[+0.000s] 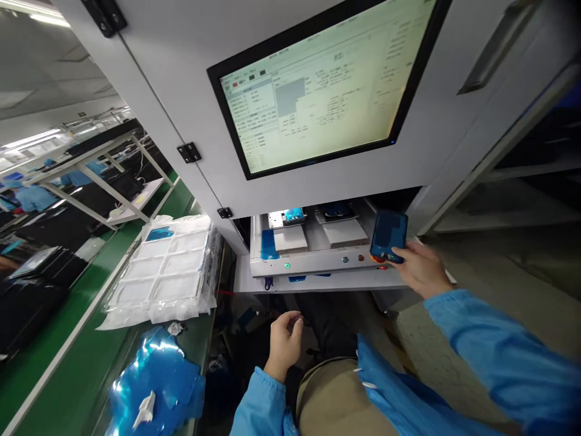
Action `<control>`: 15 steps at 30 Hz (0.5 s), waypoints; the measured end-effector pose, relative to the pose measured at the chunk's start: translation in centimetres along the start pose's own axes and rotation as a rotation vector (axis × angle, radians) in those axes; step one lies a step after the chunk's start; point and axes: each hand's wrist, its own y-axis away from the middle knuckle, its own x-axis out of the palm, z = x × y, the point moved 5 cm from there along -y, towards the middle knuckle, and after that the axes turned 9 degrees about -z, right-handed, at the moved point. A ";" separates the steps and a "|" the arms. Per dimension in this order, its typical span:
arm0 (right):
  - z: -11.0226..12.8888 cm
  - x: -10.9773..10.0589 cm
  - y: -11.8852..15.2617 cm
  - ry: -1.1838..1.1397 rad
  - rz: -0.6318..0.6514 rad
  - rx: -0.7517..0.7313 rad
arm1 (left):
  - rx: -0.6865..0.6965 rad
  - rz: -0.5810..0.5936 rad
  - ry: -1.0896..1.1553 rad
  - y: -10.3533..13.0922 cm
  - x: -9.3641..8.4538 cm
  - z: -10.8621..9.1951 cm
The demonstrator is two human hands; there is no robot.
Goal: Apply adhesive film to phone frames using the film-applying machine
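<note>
My right hand (423, 266) grips the lower edge of a dark blue, phone-sized flat part (389, 235), held up at the right end of the machine's front ledge. Low in the middle, my left hand (285, 340) is closed in front of my body, thumb and fingertips together; whatever it may hold is too small to make out. In the machine's opening, one white block (290, 238) has a metal plate with a blue piece behind it. A second white block (345, 232) has a dark part behind it. A blue film strip (269, 244) lies left of the first block.
A monitor (327, 85) is set in the grey cabinet above the opening. At left, stacked white trays (167, 266) and crumpled blue film (158, 381) lie on a green bench (86, 363). Buttons line the machine's front ledge. People in blue are in the far left background.
</note>
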 end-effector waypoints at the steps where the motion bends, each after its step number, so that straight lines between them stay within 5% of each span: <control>1: -0.7 0.7 1.5 0.022 0.072 0.023 | -0.036 0.009 0.061 0.0 0.3 -0.3; 7: -6.5 5.5 13.7 0.196 0.579 0.129 | -0.310 0.040 0.591 0.0 2.6 -3.4; 10: -8.6 6.7 19.3 0.328 0.844 0.090 | -0.258 -0.043 0.684 0.0 2.2 -5.4; 13: -8.6 7.0 22.1 0.451 1.006 -0.043 | -0.185 -0.191 0.645 0.6 0.2 -6.5; 15: -7.0 7.3 22.5 0.529 1.015 -0.272 | -0.204 -0.229 0.672 1.3 -1.0 -6.6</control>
